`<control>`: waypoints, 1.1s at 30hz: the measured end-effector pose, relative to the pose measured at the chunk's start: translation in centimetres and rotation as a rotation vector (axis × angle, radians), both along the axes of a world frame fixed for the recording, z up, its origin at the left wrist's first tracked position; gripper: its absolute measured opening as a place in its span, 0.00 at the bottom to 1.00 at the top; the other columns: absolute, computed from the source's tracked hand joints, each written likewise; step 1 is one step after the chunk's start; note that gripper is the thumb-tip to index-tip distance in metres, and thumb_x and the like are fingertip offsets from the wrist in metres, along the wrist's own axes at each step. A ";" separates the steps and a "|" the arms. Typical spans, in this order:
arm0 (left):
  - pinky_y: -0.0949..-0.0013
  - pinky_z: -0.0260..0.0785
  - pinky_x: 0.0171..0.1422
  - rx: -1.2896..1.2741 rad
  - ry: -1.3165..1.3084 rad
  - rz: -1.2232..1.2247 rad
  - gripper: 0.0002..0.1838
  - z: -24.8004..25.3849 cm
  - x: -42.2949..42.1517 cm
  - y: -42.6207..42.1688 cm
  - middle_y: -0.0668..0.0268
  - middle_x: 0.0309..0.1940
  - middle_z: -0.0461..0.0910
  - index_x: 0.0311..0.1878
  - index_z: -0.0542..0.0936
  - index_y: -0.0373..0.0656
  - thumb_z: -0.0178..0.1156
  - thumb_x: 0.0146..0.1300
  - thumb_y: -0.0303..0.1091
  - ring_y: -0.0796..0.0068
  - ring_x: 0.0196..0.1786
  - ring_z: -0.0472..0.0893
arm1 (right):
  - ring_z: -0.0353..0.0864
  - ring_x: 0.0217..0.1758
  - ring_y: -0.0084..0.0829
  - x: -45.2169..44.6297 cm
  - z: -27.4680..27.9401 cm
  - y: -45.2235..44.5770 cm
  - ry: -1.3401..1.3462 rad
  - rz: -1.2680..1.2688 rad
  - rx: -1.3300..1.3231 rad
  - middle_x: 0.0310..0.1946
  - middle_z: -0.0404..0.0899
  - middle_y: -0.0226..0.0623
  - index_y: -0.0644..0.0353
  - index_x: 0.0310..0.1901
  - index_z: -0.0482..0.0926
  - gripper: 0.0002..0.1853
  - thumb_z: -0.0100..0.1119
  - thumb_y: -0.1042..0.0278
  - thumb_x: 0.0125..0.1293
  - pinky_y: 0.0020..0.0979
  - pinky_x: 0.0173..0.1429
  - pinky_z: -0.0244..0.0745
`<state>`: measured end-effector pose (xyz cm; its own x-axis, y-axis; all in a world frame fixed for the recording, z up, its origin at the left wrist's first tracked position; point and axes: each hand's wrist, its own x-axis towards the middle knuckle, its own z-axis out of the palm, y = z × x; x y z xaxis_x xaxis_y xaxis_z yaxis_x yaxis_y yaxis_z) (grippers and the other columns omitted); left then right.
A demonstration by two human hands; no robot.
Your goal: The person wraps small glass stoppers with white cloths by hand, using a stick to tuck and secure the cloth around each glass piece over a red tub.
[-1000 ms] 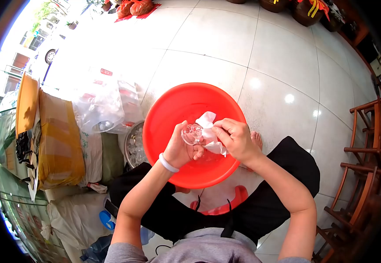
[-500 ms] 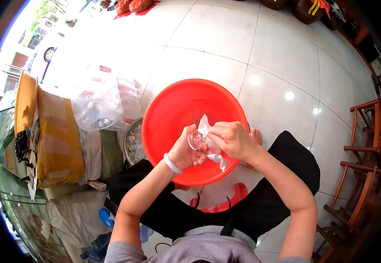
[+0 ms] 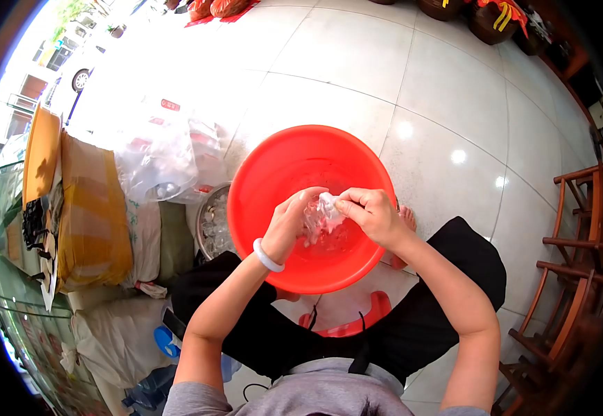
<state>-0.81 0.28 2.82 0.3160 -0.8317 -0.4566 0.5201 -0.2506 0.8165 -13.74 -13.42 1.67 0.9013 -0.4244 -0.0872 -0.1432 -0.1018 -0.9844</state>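
Note:
Over the big red plastic basin (image 3: 246, 166), my left hand (image 3: 289, 225) curls around a small clear glass (image 3: 312, 220), which is partly hidden by the fingers and blurred. My right hand (image 3: 372, 216) is closed, pinching a white cloth (image 3: 328, 200) between thumb and fingers. The cloth is bunched up against the glass. A pale bracelet circles my left wrist. Below the hands, the inside of the basin shows blurry highlights that I cannot make out.
Left of the basin stands a metal bowl (image 3: 208, 229) of small clear glassware. Beyond it are plastic bags (image 3: 156, 163), a taped cardboard box (image 3: 93, 215) and sacks. Wooden chairs (image 3: 579, 243) are on the right. A red stool (image 3: 360, 320) shows beneath me.
The cloth, spread with hanging ends before, is now bunched at the glass. My left hand has turned its back more upward, and the glass's round rim no longer shows clearly.

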 end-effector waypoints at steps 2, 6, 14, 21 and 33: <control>0.79 0.59 0.22 -0.075 0.021 -0.048 0.18 -0.7 0.2 0.5 0.64 0.32 0.75 0.56 0.68 0.39 0.50 0.65 0.35 0.83 0.24 0.71 | 0.77 0.25 0.23 0.2 -0.2 -0.3 -0.018 -0.019 0.016 0.21 0.79 0.37 0.68 0.33 0.79 0.09 0.53 0.70 0.61 0.26 0.30 0.70; 0.81 0.56 0.24 -0.146 0.047 -0.144 0.20 -0.3 0.4 0.6 0.66 0.33 0.74 0.56 0.67 0.40 0.51 0.59 0.26 0.85 0.25 0.68 | 0.78 0.25 0.26 -0.1 0.7 -0.8 0.040 0.042 -0.012 0.22 0.78 0.39 0.68 0.34 0.78 0.09 0.51 0.70 0.63 0.26 0.31 0.71; 0.81 0.53 0.20 -0.129 0.161 -0.047 0.19 -0.7 1.3 0.5 0.62 0.30 0.74 0.50 0.70 0.39 0.53 0.53 0.31 0.81 0.22 0.67 | 0.77 0.29 0.30 -0.9 2.1 -2.2 -0.141 0.035 -0.311 0.26 0.78 0.39 0.67 0.33 0.77 0.05 0.52 0.77 0.58 0.27 0.35 0.71; 0.82 0.53 0.21 -0.185 0.206 -0.079 0.18 -0.6 1.5 0.6 0.65 0.29 0.74 0.50 0.69 0.38 0.52 0.54 0.28 0.83 0.24 0.67 | 0.78 0.26 0.37 -1.2 3.4 -2.6 -0.173 0.000 -0.405 0.24 0.78 0.42 0.66 0.31 0.79 0.06 0.53 0.77 0.55 0.30 0.32 0.73; 0.82 0.52 0.21 -0.180 0.184 -0.090 0.21 -1.0 1.6 0.8 0.64 0.30 0.75 0.53 0.68 0.37 0.51 0.53 0.26 0.84 0.23 0.67 | 0.75 0.20 0.32 -0.9 2.8 -1.7 -0.282 0.034 -0.518 0.20 0.76 0.39 0.67 0.31 0.79 0.04 0.55 0.79 0.53 0.28 0.25 0.68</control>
